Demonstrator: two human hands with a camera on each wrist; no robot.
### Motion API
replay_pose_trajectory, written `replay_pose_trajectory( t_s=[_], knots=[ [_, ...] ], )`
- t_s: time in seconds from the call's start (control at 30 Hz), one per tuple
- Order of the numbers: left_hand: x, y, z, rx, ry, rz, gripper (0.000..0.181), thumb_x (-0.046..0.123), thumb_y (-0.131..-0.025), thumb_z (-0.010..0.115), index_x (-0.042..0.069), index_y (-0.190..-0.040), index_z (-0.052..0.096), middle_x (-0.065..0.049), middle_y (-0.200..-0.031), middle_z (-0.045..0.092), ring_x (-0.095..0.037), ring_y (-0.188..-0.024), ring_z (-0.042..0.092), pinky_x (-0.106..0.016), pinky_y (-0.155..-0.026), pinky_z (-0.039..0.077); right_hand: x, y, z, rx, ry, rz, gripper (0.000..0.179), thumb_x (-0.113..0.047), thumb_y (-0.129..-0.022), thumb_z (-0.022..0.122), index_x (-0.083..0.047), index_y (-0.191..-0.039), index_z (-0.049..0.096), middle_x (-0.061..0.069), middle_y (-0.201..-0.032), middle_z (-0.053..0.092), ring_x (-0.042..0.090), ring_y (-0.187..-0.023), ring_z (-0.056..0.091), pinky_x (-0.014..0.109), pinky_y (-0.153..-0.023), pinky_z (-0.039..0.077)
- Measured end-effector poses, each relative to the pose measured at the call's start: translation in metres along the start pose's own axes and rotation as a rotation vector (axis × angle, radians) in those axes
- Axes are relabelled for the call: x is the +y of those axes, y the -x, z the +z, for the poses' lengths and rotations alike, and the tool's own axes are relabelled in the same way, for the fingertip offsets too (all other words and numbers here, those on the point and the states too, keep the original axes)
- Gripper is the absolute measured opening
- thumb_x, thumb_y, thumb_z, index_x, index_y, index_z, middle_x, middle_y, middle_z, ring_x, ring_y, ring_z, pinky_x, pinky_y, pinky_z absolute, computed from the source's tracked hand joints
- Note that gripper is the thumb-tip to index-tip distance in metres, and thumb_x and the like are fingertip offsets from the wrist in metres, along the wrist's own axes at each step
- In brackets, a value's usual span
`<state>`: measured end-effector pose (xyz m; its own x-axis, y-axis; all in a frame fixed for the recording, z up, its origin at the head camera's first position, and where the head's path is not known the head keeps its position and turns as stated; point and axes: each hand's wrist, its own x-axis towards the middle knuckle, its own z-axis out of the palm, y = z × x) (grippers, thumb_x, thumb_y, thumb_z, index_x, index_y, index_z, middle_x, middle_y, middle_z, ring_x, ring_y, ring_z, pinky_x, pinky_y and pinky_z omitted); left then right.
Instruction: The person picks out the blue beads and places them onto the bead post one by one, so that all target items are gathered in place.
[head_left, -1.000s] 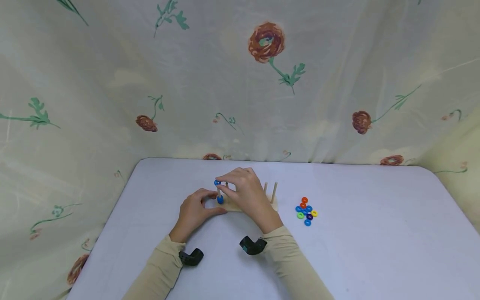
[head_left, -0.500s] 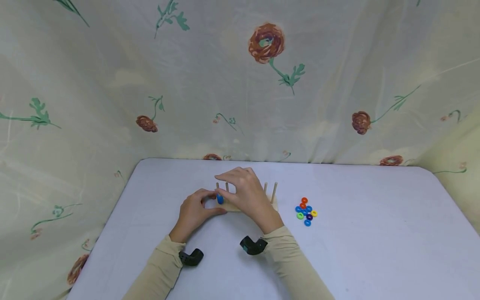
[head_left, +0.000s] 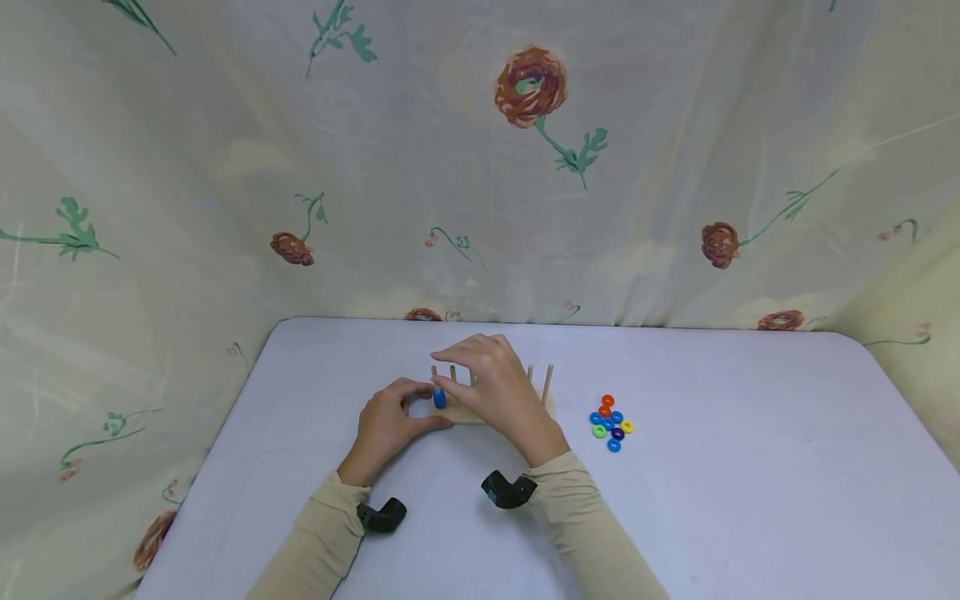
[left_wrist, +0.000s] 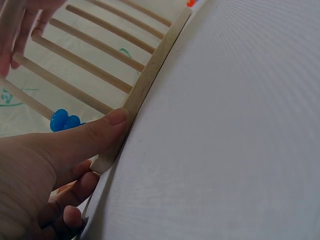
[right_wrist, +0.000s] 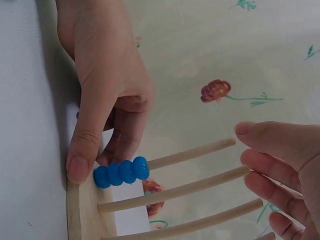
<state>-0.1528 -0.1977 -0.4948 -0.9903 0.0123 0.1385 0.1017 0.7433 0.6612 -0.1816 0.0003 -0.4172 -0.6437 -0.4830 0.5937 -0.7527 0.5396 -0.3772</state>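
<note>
A wooden peg board point(left_wrist: 156, 67) with a row of upright pegs stands on the table. Its leftmost peg carries a short stack of blue rings point(right_wrist: 122, 172), seated down at the base, while the bare upper part of that peg sticks out above. My left hand point(head_left: 390, 421) grips the left end of the board, thumb along the front edge and fingers behind. Over the pegs, my right hand point(head_left: 491, 383) has thumb and forefinger spread apart with nothing between them. In the right wrist view its fingertips point(right_wrist: 245, 128) are right at the tip of the ringed peg.
To the right of the board lies a loose cluster of small rings in orange, blue, green, yellow point(head_left: 627, 427) and dark purple point(head_left: 618, 433). A white table point(head_left: 750, 467) lies beneath, with a flowered curtain point(head_left: 630, 208) behind its far edge.
One second ago my right hand pinched a blue ring at the leftmost peg's top. It let go, the ring dropped onto the stack, and thumb and forefinger now stand apart. The left hand stays put.
</note>
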Motion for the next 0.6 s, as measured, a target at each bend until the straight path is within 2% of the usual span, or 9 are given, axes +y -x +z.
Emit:
replay_pose_trajectory(
  t_s=[0.13, 0.37, 0.6],
  knots=[
    [0.000, 0.000, 0.001, 0.008, 0.006, 0.000, 0.054, 0.043, -0.068, 0.096, 0.017, -0.113, 0.079, 0.002, -0.089, 0.067, -0.012, -0.070, 0.045, -0.026, -0.062, 0.033, 0.001, 0.001, -0.003, 0.012, -0.011, 0.004, 0.027, -0.025, -0.087, 0.085, -0.015, -0.112, 0.081, -0.002, -0.104, 0.080, 0.016, -0.103, 0.071, 0.037, -0.095, 0.049],
    [-0.001, 0.000, 0.003, -0.003, 0.016, -0.027, 0.055, 0.043, -0.069, 0.096, 0.018, -0.115, 0.079, 0.001, -0.104, 0.074, -0.012, -0.074, 0.048, -0.026, -0.064, 0.036, 0.007, 0.002, -0.010, 0.016, -0.023, 0.032, 0.026, -0.023, -0.087, 0.085, -0.015, -0.112, 0.081, -0.001, -0.103, 0.081, 0.017, -0.105, 0.071, 0.040, -0.096, 0.050],
    [0.000, 0.000, 0.001, -0.001, 0.010, -0.026, 0.054, 0.043, -0.069, 0.096, 0.019, -0.114, 0.079, 0.002, -0.105, 0.075, -0.011, -0.072, 0.048, -0.025, -0.062, 0.036, 0.012, 0.004, -0.017, 0.012, -0.018, 0.057, 0.027, -0.025, -0.088, 0.084, -0.016, -0.113, 0.081, -0.001, -0.104, 0.081, 0.018, -0.106, 0.071, 0.043, -0.098, 0.050]
  ],
)
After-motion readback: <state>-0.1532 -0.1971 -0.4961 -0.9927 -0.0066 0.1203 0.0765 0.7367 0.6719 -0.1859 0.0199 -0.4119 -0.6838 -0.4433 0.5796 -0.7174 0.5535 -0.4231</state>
